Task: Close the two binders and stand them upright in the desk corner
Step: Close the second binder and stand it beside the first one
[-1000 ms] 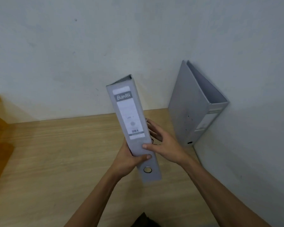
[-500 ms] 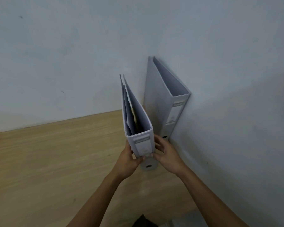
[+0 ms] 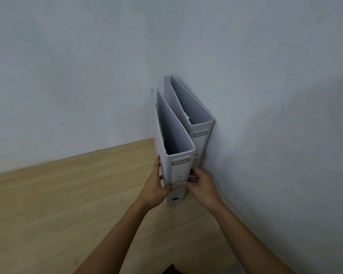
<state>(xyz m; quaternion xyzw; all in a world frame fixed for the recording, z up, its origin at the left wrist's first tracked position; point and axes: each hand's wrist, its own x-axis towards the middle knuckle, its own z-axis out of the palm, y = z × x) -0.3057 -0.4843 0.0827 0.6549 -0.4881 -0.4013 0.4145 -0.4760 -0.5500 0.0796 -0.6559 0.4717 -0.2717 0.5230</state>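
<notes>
Two grey lever-arch binders stand upright in the desk corner, spines toward me. The far binder (image 3: 201, 138) rests against the right wall. The near binder (image 3: 179, 172) stands just left of it, base on the wooden desk (image 3: 67, 204). My left hand (image 3: 153, 189) grips its left cover and lower spine. My right hand (image 3: 202, 187) holds its right side, fingers between the two binders. Both binders are closed, with paper edges showing at the top.
Pale plaster walls meet behind the binders: the back wall (image 3: 87, 76) and the right wall (image 3: 285, 155). A dark object (image 3: 171, 269) peeks in at the bottom edge.
I have turned the near binder from tilted in the air to upright and carried it right, setting it down beside the far binder. Both hands stay on it.
</notes>
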